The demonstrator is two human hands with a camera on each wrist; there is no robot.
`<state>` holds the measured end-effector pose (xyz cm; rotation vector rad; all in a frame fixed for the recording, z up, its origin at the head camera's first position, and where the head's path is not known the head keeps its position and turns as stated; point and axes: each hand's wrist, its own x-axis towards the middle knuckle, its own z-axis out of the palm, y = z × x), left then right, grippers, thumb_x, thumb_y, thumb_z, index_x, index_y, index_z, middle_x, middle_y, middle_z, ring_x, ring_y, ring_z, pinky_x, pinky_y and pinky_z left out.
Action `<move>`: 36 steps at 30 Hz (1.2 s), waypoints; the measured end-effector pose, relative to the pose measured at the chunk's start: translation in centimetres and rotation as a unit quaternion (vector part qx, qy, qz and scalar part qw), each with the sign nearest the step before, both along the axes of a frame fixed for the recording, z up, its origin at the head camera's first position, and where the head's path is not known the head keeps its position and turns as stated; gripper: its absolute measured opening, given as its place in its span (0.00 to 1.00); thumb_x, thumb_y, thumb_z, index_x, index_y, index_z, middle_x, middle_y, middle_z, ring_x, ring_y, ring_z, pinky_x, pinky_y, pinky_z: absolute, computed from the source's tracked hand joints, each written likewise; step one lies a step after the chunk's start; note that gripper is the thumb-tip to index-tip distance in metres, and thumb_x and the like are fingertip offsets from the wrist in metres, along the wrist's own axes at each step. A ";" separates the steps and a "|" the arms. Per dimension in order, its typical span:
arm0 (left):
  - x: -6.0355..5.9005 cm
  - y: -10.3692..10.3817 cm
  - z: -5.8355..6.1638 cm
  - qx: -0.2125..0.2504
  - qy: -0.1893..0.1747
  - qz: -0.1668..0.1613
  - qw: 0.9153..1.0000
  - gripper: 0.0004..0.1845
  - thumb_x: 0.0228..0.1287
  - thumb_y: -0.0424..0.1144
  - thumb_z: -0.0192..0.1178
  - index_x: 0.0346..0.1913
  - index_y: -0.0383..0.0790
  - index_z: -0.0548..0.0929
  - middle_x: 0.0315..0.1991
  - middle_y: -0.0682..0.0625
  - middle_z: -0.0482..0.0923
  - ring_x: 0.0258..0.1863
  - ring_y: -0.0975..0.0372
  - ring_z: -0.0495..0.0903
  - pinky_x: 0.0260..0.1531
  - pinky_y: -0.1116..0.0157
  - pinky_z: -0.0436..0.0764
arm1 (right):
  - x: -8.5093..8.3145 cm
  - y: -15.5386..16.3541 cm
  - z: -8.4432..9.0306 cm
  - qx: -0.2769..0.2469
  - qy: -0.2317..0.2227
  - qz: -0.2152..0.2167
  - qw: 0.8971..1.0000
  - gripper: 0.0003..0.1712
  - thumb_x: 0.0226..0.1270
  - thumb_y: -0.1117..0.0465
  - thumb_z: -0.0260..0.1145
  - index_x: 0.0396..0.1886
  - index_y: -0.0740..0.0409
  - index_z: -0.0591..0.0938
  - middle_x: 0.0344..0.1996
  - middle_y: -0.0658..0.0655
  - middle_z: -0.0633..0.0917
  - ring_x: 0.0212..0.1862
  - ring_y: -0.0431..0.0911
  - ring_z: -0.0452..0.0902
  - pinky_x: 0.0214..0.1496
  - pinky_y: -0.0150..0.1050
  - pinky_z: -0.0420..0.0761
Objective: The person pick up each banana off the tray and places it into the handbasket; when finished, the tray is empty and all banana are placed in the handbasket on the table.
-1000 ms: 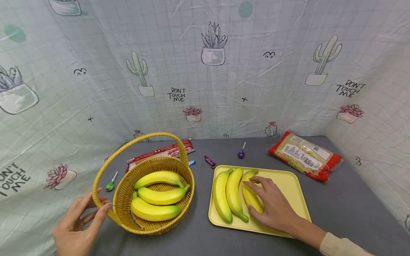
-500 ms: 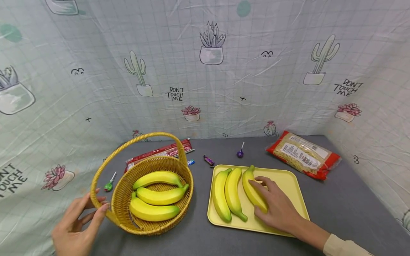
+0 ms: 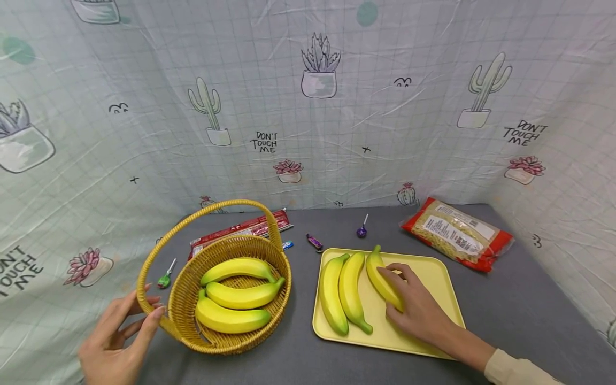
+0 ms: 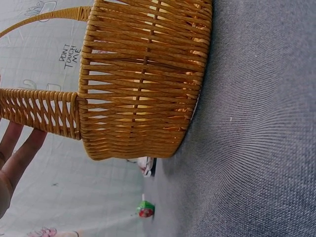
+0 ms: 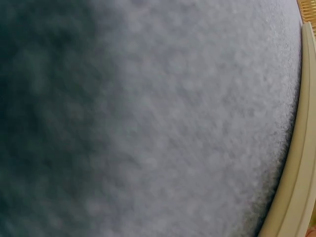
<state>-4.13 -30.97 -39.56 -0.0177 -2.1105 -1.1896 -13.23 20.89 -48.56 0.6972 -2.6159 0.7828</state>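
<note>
Head view: our right hand (image 3: 417, 309) curls around the rightmost banana (image 3: 383, 279) on the yellow tray (image 3: 440, 278), right of two more bananas; it is smooth, bright yellow with a greenish tip pointing far. Our left hand (image 3: 117, 342) rests with relaxed fingers against the basket (image 3: 185, 299) handle, probably just touching. Right wrist view shows only grey table (image 5: 148, 123) and the tray's edge.
</note>
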 end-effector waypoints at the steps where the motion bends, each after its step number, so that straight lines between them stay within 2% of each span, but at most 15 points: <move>1: 0.0 0.0 0.0 0.000 -0.001 0.000 1.000 0.32 0.58 0.11 0.68 0.67 0.31 0.83 0.55 0.41 0.83 0.47 0.61 0.86 0.43 0.69 0.89 | -0.1 0.0 0.0 -0.001 -0.001 -0.001 1.000 0.41 0.53 0.68 0.73 0.72 0.55 0.78 0.63 0.56 0.74 0.53 0.47 0.77 0.51 0.49 0.85; 6: 0.0 0.0 0.0 -0.004 -0.001 0.006 1.000 0.32 0.59 0.12 0.69 0.66 0.33 0.83 0.55 0.43 0.83 0.48 0.61 0.86 0.43 0.70 0.88 | -0.2 0.0 0.0 -0.009 -0.001 0.000 1.000 0.42 0.52 0.70 0.71 0.72 0.55 0.78 0.62 0.57 0.75 0.54 0.48 0.76 0.52 0.51 0.85; 10: -0.1 0.0 -0.1 -0.011 0.000 0.012 1.000 0.31 0.59 0.13 0.70 0.66 0.34 0.84 0.50 0.43 0.84 0.47 0.61 0.86 0.42 0.70 0.88 | -0.4 0.1 -0.1 -0.011 0.006 -0.001 1.000 0.41 0.52 0.69 0.71 0.71 0.55 0.78 0.61 0.57 0.75 0.54 0.48 0.76 0.53 0.52 0.84; 18: -0.1 0.1 -0.1 -0.017 0.002 0.014 1.000 0.31 0.59 0.14 0.70 0.65 0.34 0.85 0.47 0.44 0.83 0.46 0.61 0.86 0.41 0.71 0.88 | -0.8 0.2 -0.1 -0.009 0.033 0.006 0.999 0.40 0.52 0.71 0.73 0.70 0.56 0.79 0.59 0.57 0.76 0.53 0.48 0.75 0.50 0.51 0.83; 28: 0.0 0.0 -0.1 -0.012 0.001 0.008 1.000 0.31 0.60 0.13 0.70 0.67 0.34 0.84 0.49 0.43 0.83 0.47 0.61 0.86 0.42 0.70 0.88 | -1.3 0.2 1.2 -0.018 0.057 0.021 0.998 0.43 0.50 0.73 0.72 0.71 0.56 0.78 0.60 0.59 0.76 0.54 0.49 0.76 0.47 0.50 0.85; 36: 0.0 -0.2 -0.1 -0.003 -0.002 0.000 1.000 0.32 0.59 0.12 0.70 0.66 0.33 0.84 0.46 0.46 0.83 0.47 0.61 0.86 0.43 0.68 0.88 | -1.6 0.0 2.4 -0.022 0.069 0.035 0.997 0.42 0.52 0.72 0.72 0.72 0.57 0.78 0.61 0.59 0.76 0.53 0.48 0.77 0.44 0.47 0.85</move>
